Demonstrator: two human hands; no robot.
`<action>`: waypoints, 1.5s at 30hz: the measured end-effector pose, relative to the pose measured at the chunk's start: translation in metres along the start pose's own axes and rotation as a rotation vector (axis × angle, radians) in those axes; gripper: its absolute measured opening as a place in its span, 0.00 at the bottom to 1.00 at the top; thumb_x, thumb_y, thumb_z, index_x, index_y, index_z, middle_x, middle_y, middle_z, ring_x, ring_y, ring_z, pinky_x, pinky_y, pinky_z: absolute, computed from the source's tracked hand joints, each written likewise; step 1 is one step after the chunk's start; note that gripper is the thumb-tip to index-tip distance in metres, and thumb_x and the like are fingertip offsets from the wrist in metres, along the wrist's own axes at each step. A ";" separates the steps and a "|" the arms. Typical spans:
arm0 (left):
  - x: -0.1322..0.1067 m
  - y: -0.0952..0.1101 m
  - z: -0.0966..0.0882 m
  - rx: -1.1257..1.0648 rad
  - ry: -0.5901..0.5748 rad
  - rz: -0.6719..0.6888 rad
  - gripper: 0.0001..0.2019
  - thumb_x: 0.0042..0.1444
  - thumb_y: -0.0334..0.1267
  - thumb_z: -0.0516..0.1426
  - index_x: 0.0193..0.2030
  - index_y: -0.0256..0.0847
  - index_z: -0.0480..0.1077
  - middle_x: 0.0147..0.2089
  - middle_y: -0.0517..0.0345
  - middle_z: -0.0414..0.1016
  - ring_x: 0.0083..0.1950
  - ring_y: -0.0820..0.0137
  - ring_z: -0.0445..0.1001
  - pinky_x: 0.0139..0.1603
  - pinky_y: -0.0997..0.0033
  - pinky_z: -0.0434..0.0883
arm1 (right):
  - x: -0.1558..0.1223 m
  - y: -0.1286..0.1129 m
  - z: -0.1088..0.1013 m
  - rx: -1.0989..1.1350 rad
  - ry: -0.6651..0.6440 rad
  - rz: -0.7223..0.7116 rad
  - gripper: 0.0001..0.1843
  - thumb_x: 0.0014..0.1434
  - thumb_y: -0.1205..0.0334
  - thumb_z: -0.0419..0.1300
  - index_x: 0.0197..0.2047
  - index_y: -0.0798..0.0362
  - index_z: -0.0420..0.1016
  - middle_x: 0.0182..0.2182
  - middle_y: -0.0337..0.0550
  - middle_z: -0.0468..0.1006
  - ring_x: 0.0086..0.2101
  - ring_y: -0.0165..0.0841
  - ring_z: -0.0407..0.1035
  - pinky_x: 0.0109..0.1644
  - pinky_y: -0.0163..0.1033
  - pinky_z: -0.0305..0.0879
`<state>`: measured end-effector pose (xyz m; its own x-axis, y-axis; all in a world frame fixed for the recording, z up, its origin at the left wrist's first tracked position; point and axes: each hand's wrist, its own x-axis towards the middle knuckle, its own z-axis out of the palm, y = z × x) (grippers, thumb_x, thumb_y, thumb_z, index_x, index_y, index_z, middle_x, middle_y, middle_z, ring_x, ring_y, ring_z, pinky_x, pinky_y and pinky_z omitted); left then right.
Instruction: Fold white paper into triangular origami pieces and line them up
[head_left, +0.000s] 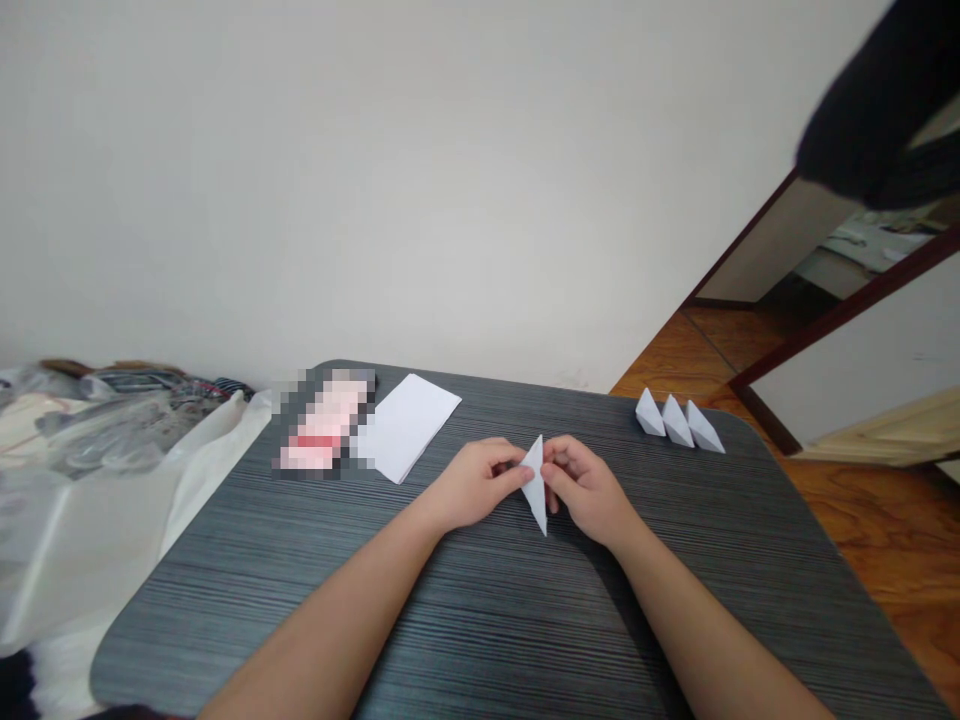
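Observation:
Over the middle of the dark table, a small folded piece of white paper is held upright between both hands, pointed at its top and bottom ends. My left hand grips its left side, thumb in front. From the right, my right hand pinches the paper's edge with thumb and fingers; part of the fingers lies behind it. Three folded white paper boats stand in a row at the table's far right. To the left of my hands lies a stack of white paper sheets.
A blurred-out pink and red item lies at the back left of the dark wood-grain table. Plastic bags are heaped beyond the table's left edge. A pale wall rises behind, and wooden floor shows at right.

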<state>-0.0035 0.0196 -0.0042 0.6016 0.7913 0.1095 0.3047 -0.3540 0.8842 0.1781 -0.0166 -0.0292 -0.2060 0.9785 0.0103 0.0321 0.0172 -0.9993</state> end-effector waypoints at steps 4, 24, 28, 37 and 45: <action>0.000 0.004 0.000 0.056 -0.011 0.014 0.10 0.57 0.39 0.53 0.32 0.39 0.74 0.30 0.57 0.71 0.34 0.71 0.68 0.37 0.73 0.63 | -0.001 -0.002 -0.001 -0.033 -0.006 0.030 0.07 0.60 0.57 0.55 0.35 0.51 0.62 0.21 0.34 0.68 0.19 0.26 0.62 0.22 0.33 0.58; -0.003 0.001 0.003 -0.184 -0.046 -0.080 0.19 0.49 0.40 0.60 0.48 0.39 0.70 0.28 0.59 0.72 0.28 0.74 0.67 0.27 0.77 0.62 | 0.000 -0.003 0.004 -0.015 -0.042 0.012 0.08 0.58 0.58 0.57 0.36 0.52 0.62 0.23 0.34 0.69 0.18 0.24 0.61 0.20 0.30 0.56; -0.003 -0.003 0.006 -0.225 0.033 -0.098 0.22 0.51 0.41 0.58 0.53 0.38 0.67 0.34 0.55 0.74 0.30 0.74 0.69 0.29 0.75 0.65 | -0.001 -0.002 0.003 -0.112 -0.001 -0.021 0.08 0.60 0.57 0.55 0.39 0.52 0.63 0.23 0.37 0.72 0.20 0.27 0.65 0.20 0.31 0.58; -0.003 -0.005 0.004 -0.330 0.068 -0.119 0.20 0.54 0.40 0.57 0.53 0.37 0.66 0.37 0.53 0.75 0.34 0.70 0.72 0.36 0.71 0.68 | -0.001 -0.004 0.000 -0.261 0.030 -0.110 0.15 0.62 0.62 0.51 0.53 0.50 0.60 0.28 0.39 0.75 0.24 0.30 0.69 0.25 0.33 0.62; -0.003 -0.009 0.003 -0.505 0.096 -0.050 0.16 0.56 0.32 0.53 0.53 0.37 0.64 0.46 0.49 0.73 0.41 0.69 0.72 0.41 0.70 0.67 | -0.001 0.005 -0.007 -0.305 0.088 -0.148 0.14 0.64 0.63 0.49 0.49 0.51 0.71 0.23 0.38 0.70 0.19 0.26 0.62 0.25 0.34 0.61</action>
<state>-0.0054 0.0191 -0.0135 0.5175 0.8518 0.0814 -0.0769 -0.0485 0.9959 0.1850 -0.0157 -0.0338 -0.1453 0.9747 0.1702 0.3022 0.2075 -0.9304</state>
